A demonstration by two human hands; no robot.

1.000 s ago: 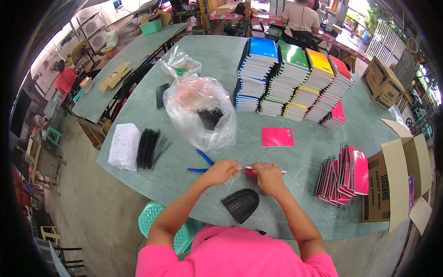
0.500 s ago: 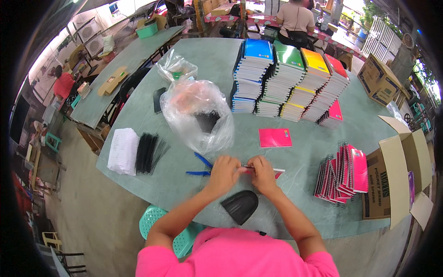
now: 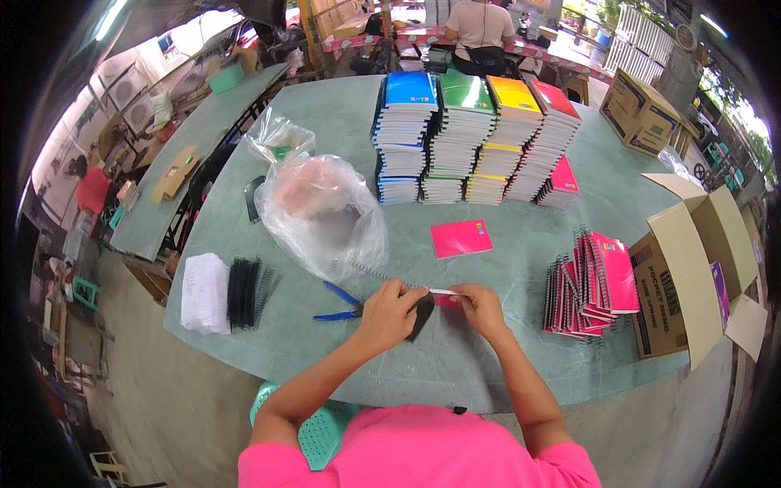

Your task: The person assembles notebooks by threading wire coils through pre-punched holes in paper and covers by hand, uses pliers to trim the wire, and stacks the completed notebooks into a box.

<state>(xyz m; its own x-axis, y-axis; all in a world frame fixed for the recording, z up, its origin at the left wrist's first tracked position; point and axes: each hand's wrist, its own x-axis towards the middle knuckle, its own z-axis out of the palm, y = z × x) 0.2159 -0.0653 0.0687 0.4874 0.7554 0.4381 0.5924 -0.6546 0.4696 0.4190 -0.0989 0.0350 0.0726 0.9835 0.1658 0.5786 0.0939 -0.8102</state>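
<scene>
A bright pink shirt (image 3: 407,447) with short sleeves (image 3: 561,465) and a small black piece (image 3: 460,410) at its far edge leaves forearms (image 3: 316,385), left hand (image 3: 390,314) and right hand (image 3: 482,310) bare.

The right hand (image 3: 482,309) grips a small pink notebook (image 3: 444,300).

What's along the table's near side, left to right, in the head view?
White rectangular bundle, black spiral coils, blue-handled pliers, left hand, right hand, pink spiral notebooks, open brown cardboard box.
</scene>
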